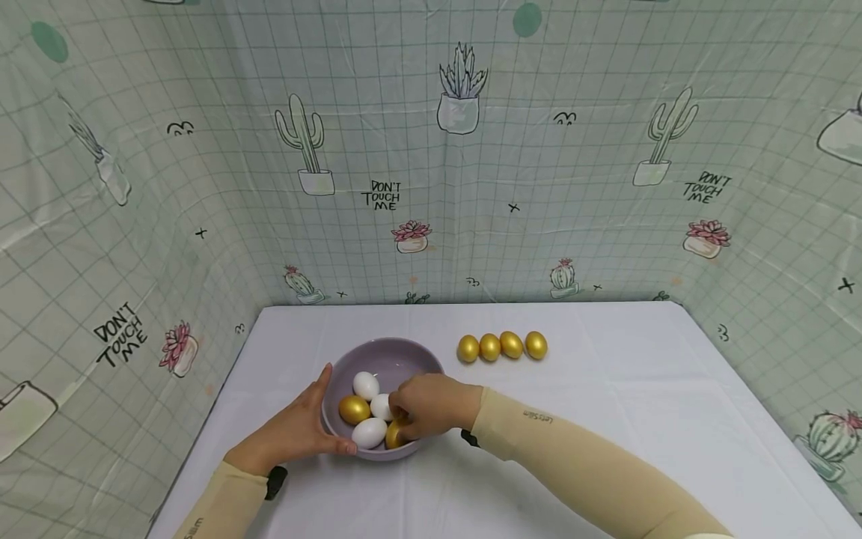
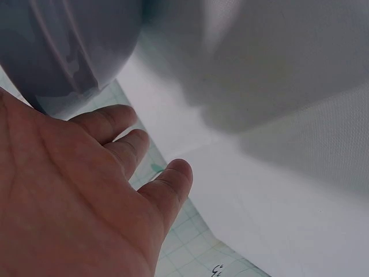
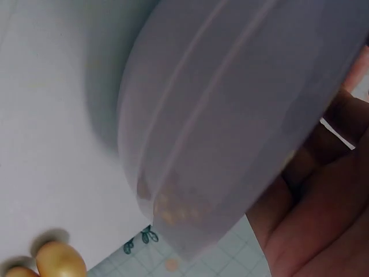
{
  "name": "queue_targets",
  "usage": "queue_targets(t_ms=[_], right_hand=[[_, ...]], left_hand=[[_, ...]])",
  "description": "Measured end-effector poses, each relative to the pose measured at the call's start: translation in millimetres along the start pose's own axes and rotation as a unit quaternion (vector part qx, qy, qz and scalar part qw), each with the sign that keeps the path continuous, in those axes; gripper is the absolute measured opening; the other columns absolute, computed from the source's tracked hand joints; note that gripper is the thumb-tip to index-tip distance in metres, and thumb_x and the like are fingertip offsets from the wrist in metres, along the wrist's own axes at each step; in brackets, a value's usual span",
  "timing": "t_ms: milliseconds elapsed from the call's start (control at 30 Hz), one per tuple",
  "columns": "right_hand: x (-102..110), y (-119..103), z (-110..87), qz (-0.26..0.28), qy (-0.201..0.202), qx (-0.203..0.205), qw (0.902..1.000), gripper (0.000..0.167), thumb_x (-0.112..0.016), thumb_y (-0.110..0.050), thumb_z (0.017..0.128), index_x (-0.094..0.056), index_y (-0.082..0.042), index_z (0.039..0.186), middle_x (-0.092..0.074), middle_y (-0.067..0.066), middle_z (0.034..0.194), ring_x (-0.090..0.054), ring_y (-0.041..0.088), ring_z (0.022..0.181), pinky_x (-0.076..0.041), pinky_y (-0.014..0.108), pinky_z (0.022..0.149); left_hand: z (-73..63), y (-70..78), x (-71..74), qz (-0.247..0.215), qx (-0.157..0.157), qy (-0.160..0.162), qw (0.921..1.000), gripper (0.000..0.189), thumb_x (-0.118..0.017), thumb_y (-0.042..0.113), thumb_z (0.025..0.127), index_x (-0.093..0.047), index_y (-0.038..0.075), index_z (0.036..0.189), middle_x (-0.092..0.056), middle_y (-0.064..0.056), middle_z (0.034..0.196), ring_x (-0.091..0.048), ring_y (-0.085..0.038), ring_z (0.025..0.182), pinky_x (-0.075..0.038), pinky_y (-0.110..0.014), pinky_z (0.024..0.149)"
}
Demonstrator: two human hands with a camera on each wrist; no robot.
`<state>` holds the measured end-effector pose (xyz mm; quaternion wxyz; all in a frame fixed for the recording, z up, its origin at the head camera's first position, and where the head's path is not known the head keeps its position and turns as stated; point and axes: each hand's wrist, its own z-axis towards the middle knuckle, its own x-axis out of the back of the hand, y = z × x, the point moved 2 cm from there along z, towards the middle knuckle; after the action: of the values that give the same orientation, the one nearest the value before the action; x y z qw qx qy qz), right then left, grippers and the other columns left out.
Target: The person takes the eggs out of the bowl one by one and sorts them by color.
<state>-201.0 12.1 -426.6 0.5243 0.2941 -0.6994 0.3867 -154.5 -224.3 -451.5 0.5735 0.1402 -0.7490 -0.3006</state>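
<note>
A round mauve bowl point(image 1: 397, 358) stands on the white-covered table, with white and gold eggs inside. My left hand point(image 1: 296, 428) rests against the bowl's left side, thumb and fingers spread along its wall; in the left wrist view the fingers point(image 2: 167, 190) look relaxed. My right hand point(image 1: 431, 406) reaches over the right rim, its curled fingers pinching a gold egg point(image 1: 394, 434), which they partly cover. Beside that lie a white egg point(image 1: 369, 433), another white egg point(image 1: 380, 406) and a gold egg point(image 1: 354, 409). In the right wrist view the bowl wall hides the fingertips.
Several gold eggs point(image 1: 490, 346) form a row on the table, right of the bowl and farther back. A patterned cloth point(image 1: 512, 172) hangs behind the table and along both sides. The white tablecloth point(image 1: 606, 404) stretches to the right under my right forearm.
</note>
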Motion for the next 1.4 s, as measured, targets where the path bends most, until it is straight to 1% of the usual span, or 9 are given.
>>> queue_targets(t_ms=[100,167,467,600,700,800,1033,1267,1400], right_hand=[[-2.6,0.6,1.7,-0.001,0.001,0.001,1.0,0.019,-0.079,-0.03,0.087,-0.064,-0.019,0.087,-0.053,-0.015,0.074,-0.05,0.002,0.068,-0.041,0.017,0.064],[-3.8,1.0,3.0,0.003,0.001,0.003,1.0,0.02,-0.079,-0.03,0.087,-0.063,-0.019,0.087,-0.053,-0.015,0.073,-0.05,0.002,0.068,-0.041,0.016,0.064],[-6.2,0.8,6.2,0.008,0.012,0.005,0.9999,0.014,-0.078,-0.02,0.086,-0.068,-0.015,0.094,-0.052,-0.013,0.075,-0.05,0.003,0.069,-0.04,0.015,0.064],[-8.3,-0.1,6.8,0.005,0.023,0.007,0.9997,0.021,-0.08,-0.029,0.086,-0.069,-0.014,0.096,-0.051,-0.012,0.073,-0.047,0.003,0.068,-0.037,0.015,0.062],[-10.0,-0.7,7.8,0.003,0.028,0.006,0.9996,0.027,-0.081,-0.037,0.085,-0.068,-0.015,0.093,-0.049,-0.012,0.07,-0.046,0.003,0.065,-0.035,0.016,0.06],[-11.4,-0.8,9.2,-0.002,0.032,0.0,0.9995,0.029,-0.082,-0.039,0.083,-0.066,-0.016,0.089,-0.049,-0.013,0.068,-0.045,0.003,0.064,-0.035,0.017,0.059],[-14.0,1.4,12.5,-0.004,0.03,-0.011,0.9995,0.026,-0.084,-0.035,0.08,-0.065,-0.018,0.086,-0.049,-0.014,0.067,-0.045,0.003,0.063,-0.035,0.017,0.058],[-12.4,2.4,11.9,-0.004,0.028,-0.016,0.9995,0.021,-0.082,-0.028,0.081,-0.067,-0.016,0.09,-0.049,-0.014,0.067,-0.045,0.004,0.061,-0.035,0.017,0.057],[-12.2,2.6,11.6,-0.001,0.03,-0.014,0.9995,0.02,-0.081,-0.025,0.08,-0.067,-0.015,0.089,-0.049,-0.013,0.067,-0.045,0.004,0.06,-0.035,0.017,0.057]], left_hand=[[0.1,-0.4,0.1,-0.001,0.0,-0.001,1.0,0.141,-0.088,0.058,0.066,0.001,0.001,0.159,-0.017,-0.032,0.158,-0.024,-0.049,0.142,-0.03,-0.062,0.107],[0.4,-1.2,0.0,-0.001,0.0,-0.002,1.0,0.141,-0.087,0.059,0.066,0.001,0.002,0.159,-0.017,-0.032,0.159,-0.024,-0.049,0.142,-0.03,-0.062,0.108],[-0.3,-2.7,-0.9,-0.001,0.003,-0.005,1.0,0.14,-0.087,0.058,0.067,0.003,0.002,0.159,-0.017,-0.032,0.158,-0.024,-0.05,0.142,-0.03,-0.063,0.107],[-0.4,-2.5,-0.9,-0.002,0.0,-0.004,1.0,0.14,-0.087,0.058,0.067,0.002,0.002,0.159,-0.017,-0.032,0.158,-0.023,-0.049,0.143,-0.029,-0.063,0.108],[-0.8,-2.1,-0.8,-0.002,0.001,-0.004,1.0,0.14,-0.087,0.058,0.067,0.003,0.003,0.159,-0.017,-0.032,0.158,-0.024,-0.049,0.143,-0.029,-0.063,0.108],[-1.4,-1.4,-0.5,-0.001,0.002,-0.004,1.0,0.139,-0.087,0.057,0.067,0.003,0.003,0.159,-0.017,-0.032,0.158,-0.024,-0.049,0.142,-0.03,-0.063,0.107],[-1.6,0.8,0.9,-0.001,-0.002,-0.001,1.0,0.139,-0.087,0.057,0.067,0.001,0.002,0.159,-0.017,-0.032,0.158,-0.024,-0.049,0.142,-0.03,-0.063,0.107],[-1.4,1.7,1.5,-0.001,-0.002,-0.001,1.0,0.139,-0.087,0.057,0.067,0.001,0.002,0.159,-0.017,-0.032,0.158,-0.024,-0.049,0.143,-0.029,-0.063,0.108],[-1.5,2.4,1.6,-0.003,0.0,-0.001,1.0,0.139,-0.088,0.056,0.067,0.001,0.002,0.159,-0.017,-0.032,0.158,-0.024,-0.049,0.142,-0.029,-0.063,0.108]])
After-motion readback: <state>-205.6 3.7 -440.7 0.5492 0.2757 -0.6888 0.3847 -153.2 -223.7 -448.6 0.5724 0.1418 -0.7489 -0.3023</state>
